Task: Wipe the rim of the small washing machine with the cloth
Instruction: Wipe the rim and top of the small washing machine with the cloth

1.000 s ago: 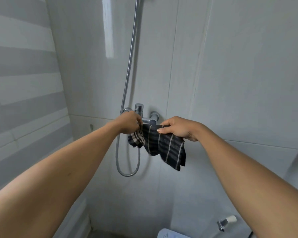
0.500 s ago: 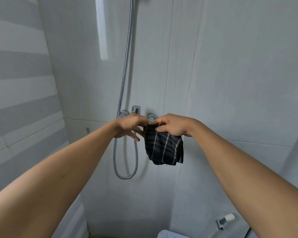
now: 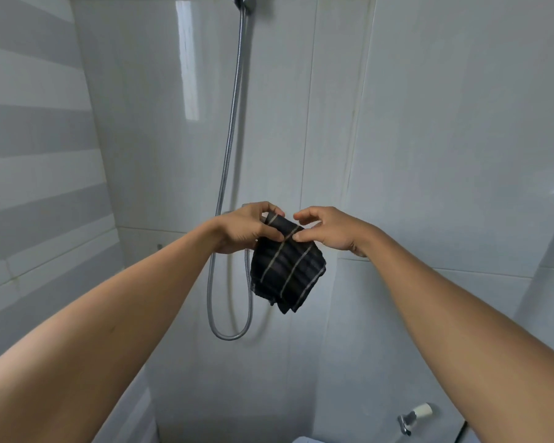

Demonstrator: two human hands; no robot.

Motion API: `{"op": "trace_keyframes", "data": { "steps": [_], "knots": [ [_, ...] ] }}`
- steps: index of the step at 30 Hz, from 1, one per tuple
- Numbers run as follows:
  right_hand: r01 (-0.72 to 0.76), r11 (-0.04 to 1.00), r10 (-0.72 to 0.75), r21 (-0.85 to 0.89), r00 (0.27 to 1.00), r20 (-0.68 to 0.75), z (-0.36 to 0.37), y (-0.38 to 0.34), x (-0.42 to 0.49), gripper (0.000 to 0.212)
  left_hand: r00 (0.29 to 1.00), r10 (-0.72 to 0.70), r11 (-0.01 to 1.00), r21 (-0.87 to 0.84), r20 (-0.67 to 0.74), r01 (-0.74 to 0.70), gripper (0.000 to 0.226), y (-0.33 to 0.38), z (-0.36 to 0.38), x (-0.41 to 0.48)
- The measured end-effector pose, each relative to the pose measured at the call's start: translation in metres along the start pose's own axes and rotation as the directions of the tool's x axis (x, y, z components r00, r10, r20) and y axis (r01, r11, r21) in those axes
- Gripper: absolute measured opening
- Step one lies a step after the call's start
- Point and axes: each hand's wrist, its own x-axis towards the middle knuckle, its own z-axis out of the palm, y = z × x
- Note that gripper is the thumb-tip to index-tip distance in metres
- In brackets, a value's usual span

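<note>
A dark cloth (image 3: 287, 270) with thin pale stripes hangs folded in front of the white tiled wall, at the centre of the head view. My left hand (image 3: 248, 230) pinches its upper left corner between thumb and fingers. My right hand (image 3: 328, 231) is at the cloth's upper right edge; its thumb tip touches the fabric and its forefinger is lifted off it. Both arms are stretched out forward. The shower mixer is hidden behind my hands and the cloth. The small washing machine cannot be made out; only a white sliver (image 3: 303, 440) shows at the bottom edge.
A metal shower hose (image 3: 231, 139) runs down the wall from its holder at the top and loops below my left hand. A small wall tap (image 3: 413, 415) with a white handle sits low on the right. Striped grey tiles cover the left wall.
My left hand has taken hold of the cloth's top corner. My right hand has opened its grip, and the cloth now hangs more bunched and folded. The view has tilted upward.
</note>
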Motion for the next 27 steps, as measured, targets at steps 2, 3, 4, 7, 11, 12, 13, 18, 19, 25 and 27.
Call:
{"op": "trace_keyframes", "data": {
  "steps": [2, 3, 4, 7, 11, 12, 13, 18, 19, 25, 27],
  "knots": [
    [-0.044, 0.995, 0.033, 0.09, 0.992, 0.125, 0.002, 0.002, -0.007, 0.047, 1.0, -0.001, 0.998, -0.068, 0.009, 0.001, 0.042, 0.003, 0.001, 0.0],
    [-0.05, 0.994, 0.032, 0.102, 0.986, 0.166, 0.004, 0.004, -0.01, 0.042, 1.0, 0.004, 0.996, -0.093, 0.008, -0.004, 0.045, 0.004, 0.002, -0.001],
    [-0.049, 0.994, 0.031, 0.098, 0.984, 0.174, 0.006, 0.006, -0.012, 0.039, 1.0, 0.01, 0.995, -0.1, 0.003, -0.009, 0.049, 0.006, 0.003, -0.001],
    [-0.046, 0.993, 0.034, 0.113, 0.994, 0.108, 0.008, 0.012, -0.013, 0.036, 0.999, 0.019, 1.0, -0.001, -0.045, -0.019, 0.051, 0.008, 0.005, 0.001],
    [0.011, 0.997, -0.014, 0.081, 0.999, 0.041, 0.005, 0.013, -0.014, 0.03, 0.991, 0.054, 0.998, 0.04, -0.126, -0.049, 0.052, 0.006, 0.011, 0.003],
    [0.023, 0.996, -0.026, 0.08, 0.999, 0.026, 0.003, 0.013, -0.015, 0.027, 0.988, 0.058, 0.998, 0.016, -0.14, -0.056, 0.053, 0.004, 0.013, 0.003],
    [0.033, 0.996, -0.034, 0.081, 0.999, 0.011, 0.001, 0.013, -0.017, 0.024, 0.988, 0.051, 0.998, -0.027, -0.146, -0.056, 0.055, 0.0, 0.013, 0.005],
    [0.024, 0.992, -0.022, 0.128, 1.0, -0.012, -0.013, 0.016, -0.026, 0.018, 0.999, -0.013, 1.0, -0.022, 0.038, 0.014, 0.032, -0.013, 0.021, 0.002],
    [-0.004, 0.991, 0.003, 0.134, 1.0, 0.004, -0.017, 0.017, -0.028, 0.02, 0.999, -0.013, 1.0, 0.016, 0.04, 0.012, 0.027, -0.016, 0.024, 0.002],
    [-0.094, 0.992, 0.089, 0.082, 0.994, 0.062, -0.011, 0.028, -0.041, 0.036, 0.994, 0.096, 0.982, 0.17, -0.047, -0.086, 0.027, -0.02, 0.056, 0.013],
    [-0.086, 0.99, 0.079, 0.112, 0.995, 0.069, -0.004, 0.038, -0.047, 0.04, 0.991, 0.107, 0.971, 0.223, -0.079, -0.087, 0.025, -0.026, 0.066, 0.017]
  ]
}}
